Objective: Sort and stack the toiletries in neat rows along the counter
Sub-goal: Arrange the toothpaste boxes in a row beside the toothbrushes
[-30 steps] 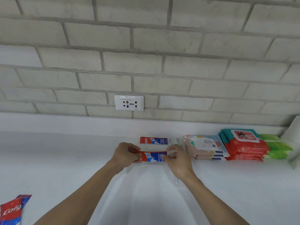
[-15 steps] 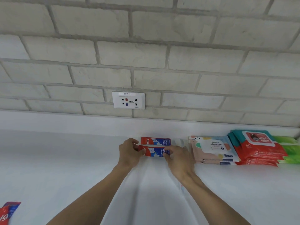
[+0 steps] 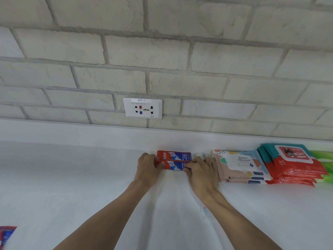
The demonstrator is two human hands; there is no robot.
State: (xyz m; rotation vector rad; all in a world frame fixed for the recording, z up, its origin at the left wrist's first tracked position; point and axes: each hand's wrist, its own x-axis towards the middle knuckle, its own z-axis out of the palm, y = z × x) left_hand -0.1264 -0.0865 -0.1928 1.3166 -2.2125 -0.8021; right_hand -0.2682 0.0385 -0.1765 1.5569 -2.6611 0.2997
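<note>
Two red-and-blue toothpaste boxes lie side by side at the back of the white counter (image 3: 72,177). The far toothpaste box (image 3: 173,155) rests against the backsplash. The near toothpaste box (image 3: 173,165) touches it, held at both ends: my left hand (image 3: 147,168) grips its red left end, my right hand (image 3: 201,170) pinches its blue right end. To the right stand stacks of wipes: a pastel wipes stack (image 3: 239,166), a red-and-teal wipes stack (image 3: 292,163), and green packs (image 3: 324,159) at the frame edge.
A white wall socket (image 3: 142,108) sits on the brick wall above the boxes. Another toothpaste box (image 3: 6,235) lies at the lower left edge of the view. A white cloth covers the counter with folds between my arms.
Both hands have carried the near toothpaste box back toward the wall until it lies against the far box. The view has shifted closer.
</note>
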